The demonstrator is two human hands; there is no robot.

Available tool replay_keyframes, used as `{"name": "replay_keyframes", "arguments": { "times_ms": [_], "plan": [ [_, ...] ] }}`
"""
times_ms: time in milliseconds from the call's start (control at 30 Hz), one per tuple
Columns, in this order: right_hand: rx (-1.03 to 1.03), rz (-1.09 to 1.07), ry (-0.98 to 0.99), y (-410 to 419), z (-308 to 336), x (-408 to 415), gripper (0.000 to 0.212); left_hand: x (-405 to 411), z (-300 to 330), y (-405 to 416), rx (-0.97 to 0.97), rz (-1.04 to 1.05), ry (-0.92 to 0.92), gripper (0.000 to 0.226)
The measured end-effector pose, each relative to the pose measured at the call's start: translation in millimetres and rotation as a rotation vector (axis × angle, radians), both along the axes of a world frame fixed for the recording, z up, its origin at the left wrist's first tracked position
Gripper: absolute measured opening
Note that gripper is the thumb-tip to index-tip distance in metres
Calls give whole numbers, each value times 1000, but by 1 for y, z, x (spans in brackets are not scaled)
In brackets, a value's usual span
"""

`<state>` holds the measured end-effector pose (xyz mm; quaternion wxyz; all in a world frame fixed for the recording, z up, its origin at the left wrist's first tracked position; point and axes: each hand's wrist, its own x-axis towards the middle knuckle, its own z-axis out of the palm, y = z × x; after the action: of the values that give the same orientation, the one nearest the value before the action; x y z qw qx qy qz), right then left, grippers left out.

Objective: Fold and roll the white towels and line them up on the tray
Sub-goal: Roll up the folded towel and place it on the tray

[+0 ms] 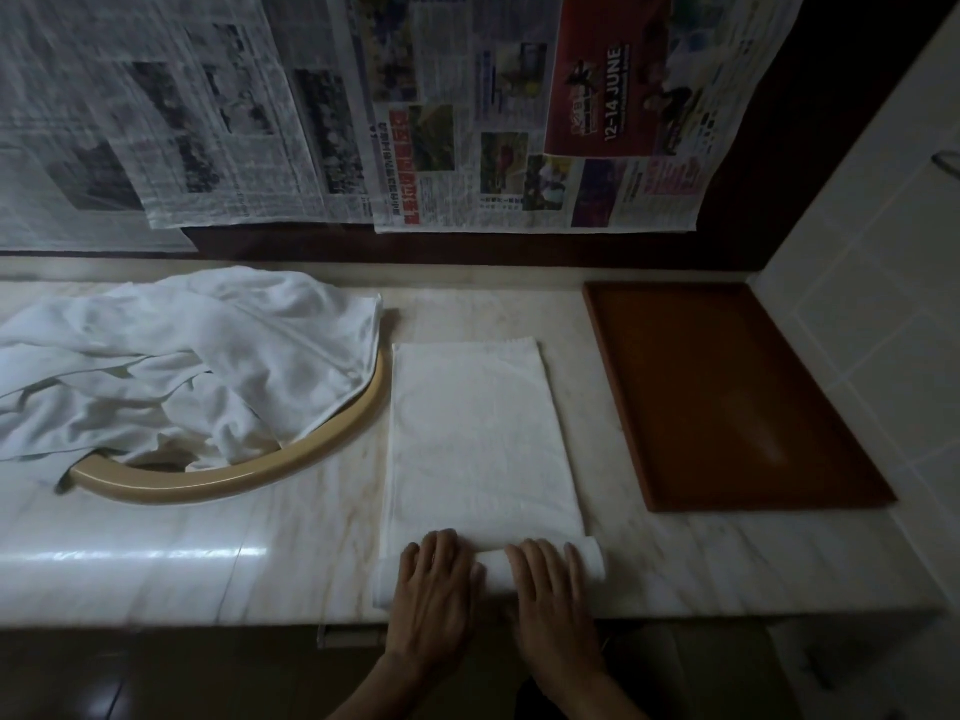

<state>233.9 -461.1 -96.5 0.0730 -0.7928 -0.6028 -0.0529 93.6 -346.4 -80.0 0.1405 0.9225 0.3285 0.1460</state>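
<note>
Towel [480,439]: white matt cloth under the fingers. Counter [208,558]: glossy veined marble. Tray [727,387]: brown, satin-smooth.

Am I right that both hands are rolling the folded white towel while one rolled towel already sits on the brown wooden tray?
Not quite: the head view shows the brown wooden tray holding no towel. Both the left hand and right hand are rolling the folded white towel.
</note>
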Motion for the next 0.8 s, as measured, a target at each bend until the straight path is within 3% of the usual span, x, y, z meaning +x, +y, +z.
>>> {"name": "replay_keyframes", "arguments": {
  "times_ms": [100, 233, 333, 433, 500, 633, 800],
  "plan": [
    [-63, -44, 95, 19, 9, 7, 66, -4, -12, -7, 32, 39, 38, 37],
    [-76, 1, 108, 23, 17, 10, 54, -16, -33, -26, 68, 20, 60, 68],
    [-162, 38, 116, 19, 23, 10, 58, -20, -35, -33, 83, 37, 52, 60],
    [-176, 49, 116, 20, 24, 13, 44, -14, -23, -25, 69, 7, 35, 37],
    [-160, 23, 110, 18, 24, 12, 47, -7, -12, -13, 70, -12, 36, 25],
    [-61, 19, 67, 0, 9, -5, 77, 6, 2, 6, 86, 12, 75, 26],
    [-48, -11, 71, 3, -4, -3, 56, 9, 3, 6, 66, 26, 26, 34]
  ]
}}
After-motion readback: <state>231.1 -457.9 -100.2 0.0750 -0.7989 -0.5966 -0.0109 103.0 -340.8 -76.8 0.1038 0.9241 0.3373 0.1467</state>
